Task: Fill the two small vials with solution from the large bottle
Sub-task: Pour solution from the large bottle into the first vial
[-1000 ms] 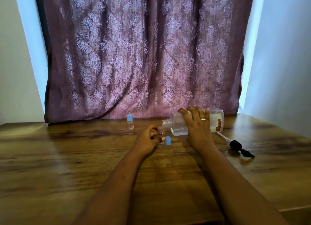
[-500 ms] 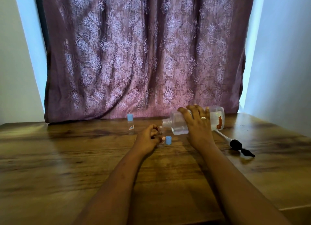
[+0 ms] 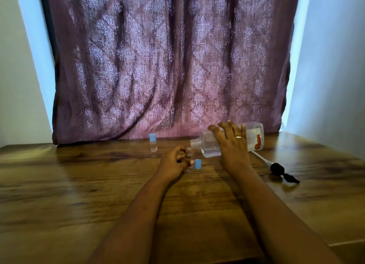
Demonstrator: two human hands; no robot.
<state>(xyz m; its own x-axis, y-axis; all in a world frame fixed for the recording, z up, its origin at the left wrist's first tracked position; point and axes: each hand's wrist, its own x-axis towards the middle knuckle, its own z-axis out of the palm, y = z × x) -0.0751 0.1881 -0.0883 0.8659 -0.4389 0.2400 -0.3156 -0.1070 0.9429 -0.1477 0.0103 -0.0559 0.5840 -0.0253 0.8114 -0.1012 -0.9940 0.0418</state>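
Head cam, mid-frame: right hand (image 3: 231,145) is wrapped around the large bottle (image 3: 227,141), tipped nearly flat with its neck pointing left at the open vial (image 3: 189,152). Left hand (image 3: 174,162) has its fingers pinched round that vial, just left of the loose blue cap (image 3: 198,163). The capped vial (image 3: 153,145) stands further left. I'd tilt slowly, with the lip right over the tiny mouth, and steady the vial so it doesn't tip.
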